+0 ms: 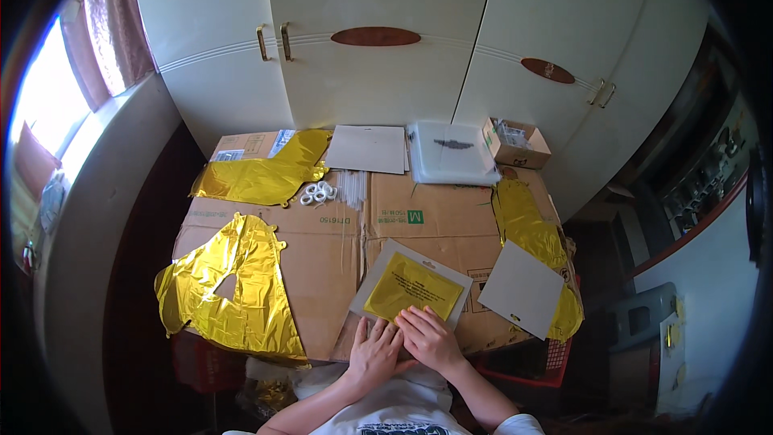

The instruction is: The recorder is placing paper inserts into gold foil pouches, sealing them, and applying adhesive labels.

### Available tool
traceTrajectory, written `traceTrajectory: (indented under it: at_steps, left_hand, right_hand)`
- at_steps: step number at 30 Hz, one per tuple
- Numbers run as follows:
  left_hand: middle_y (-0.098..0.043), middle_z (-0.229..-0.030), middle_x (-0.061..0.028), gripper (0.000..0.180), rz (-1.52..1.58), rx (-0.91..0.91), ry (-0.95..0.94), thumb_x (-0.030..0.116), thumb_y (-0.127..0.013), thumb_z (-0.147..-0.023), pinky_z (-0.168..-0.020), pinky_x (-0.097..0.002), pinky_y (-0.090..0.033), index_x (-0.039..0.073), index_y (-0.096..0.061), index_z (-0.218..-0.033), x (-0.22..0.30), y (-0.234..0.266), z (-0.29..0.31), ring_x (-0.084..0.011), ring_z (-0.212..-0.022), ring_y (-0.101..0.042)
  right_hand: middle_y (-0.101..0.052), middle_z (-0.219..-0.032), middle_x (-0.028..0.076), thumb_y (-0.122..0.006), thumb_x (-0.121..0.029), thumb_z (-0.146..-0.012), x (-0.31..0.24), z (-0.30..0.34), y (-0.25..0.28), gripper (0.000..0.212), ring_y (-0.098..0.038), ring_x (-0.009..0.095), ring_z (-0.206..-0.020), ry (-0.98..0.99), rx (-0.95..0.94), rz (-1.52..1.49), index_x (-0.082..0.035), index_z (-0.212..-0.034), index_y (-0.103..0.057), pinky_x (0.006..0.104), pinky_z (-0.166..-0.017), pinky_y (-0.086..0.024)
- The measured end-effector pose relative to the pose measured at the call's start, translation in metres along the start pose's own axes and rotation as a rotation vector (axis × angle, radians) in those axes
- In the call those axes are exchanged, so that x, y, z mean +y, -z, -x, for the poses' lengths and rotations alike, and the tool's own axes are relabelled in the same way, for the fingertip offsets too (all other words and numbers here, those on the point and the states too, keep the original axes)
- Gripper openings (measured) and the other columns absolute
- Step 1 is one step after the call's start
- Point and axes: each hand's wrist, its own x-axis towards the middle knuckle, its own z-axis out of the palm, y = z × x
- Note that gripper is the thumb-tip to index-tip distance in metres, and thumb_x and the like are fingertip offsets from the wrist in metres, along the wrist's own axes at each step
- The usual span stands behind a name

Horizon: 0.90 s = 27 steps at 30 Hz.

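Right in front of me, a folded piece of gold foil (411,283) with dark print lies on a grey card (378,267) that has a hang slot near its far edge. My left hand (374,352) rests at the card's near left edge, its fingers stretched out and apart. Beside it, my right hand (428,338) lies with extended fingers on the near edge of the foil, the fingertips of both hands close together. The palms are turned down, so what is under them is hidden.
Cardboard (322,234) covers the table. At left lies an A-shaped gold foil balloon (258,274), with another gold balloon (250,181) behind it. Farther back are white ribbon rolls (318,192), clear straws (352,189), grey cards (366,149), plastic bags (451,163) and a small box (527,157). Another card (522,290) overlaps gold foil (527,217) at right.
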Motion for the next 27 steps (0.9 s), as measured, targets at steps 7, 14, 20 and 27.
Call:
traceTrajectory:
  at_steps: [7,14,20,27]
  left_hand:
    - [-0.056,-0.123,-0.0106,0.077,-0.020,-0.092,-0.119,0.067,-0.062,-0.076,-0.107,-0.0594,-0.026,0.006,-0.059,-0.123,-0.008,0.008,-0.012,-0.0288,-0.120,-0.048]
    - [-0.054,-0.126,-0.0134,0.073,0.030,-0.027,-0.111,0.062,-0.063,-0.078,-0.107,-0.0588,-0.028,0.008,-0.057,-0.126,-0.013,0.007,-0.008,-0.0311,-0.123,-0.047]
    - [-0.053,-0.134,-0.0149,0.052,0.063,0.061,-0.088,0.039,-0.068,-0.083,-0.105,-0.0498,-0.035,0.007,-0.058,-0.123,-0.017,0.024,0.020,-0.0298,-0.128,-0.048]
    - [-0.049,-0.141,-0.0161,0.059,0.070,0.046,-0.107,0.041,-0.059,-0.089,-0.110,-0.0509,-0.031,0.004,-0.053,-0.134,-0.032,0.034,0.006,-0.0323,-0.135,-0.043]
  right_hand:
    - [-0.067,-0.118,0.007,-0.067,-0.012,-0.081,-0.003,-0.003,0.005,0.030,-0.061,0.024,-0.114,-0.014,0.010,-0.014,-0.008,-0.111,-0.070,0.0451,-0.103,-0.046]
    - [-0.067,-0.118,0.007,-0.065,-0.017,-0.084,-0.003,-0.002,0.003,0.029,-0.061,0.024,-0.114,0.000,0.015,0.001,-0.008,-0.112,-0.069,0.0446,-0.103,-0.044]
    - [-0.067,-0.118,0.009,-0.064,-0.019,-0.084,-0.005,-0.003,0.008,0.029,-0.061,0.025,-0.114,-0.008,0.000,-0.031,-0.008,-0.111,-0.070,0.0446,-0.103,-0.044]
    - [-0.064,-0.122,0.010,-0.063,-0.021,-0.086,0.000,0.009,0.001,0.033,-0.057,0.026,-0.120,0.044,-0.062,0.045,-0.007,-0.115,-0.068,0.0450,-0.106,-0.041]
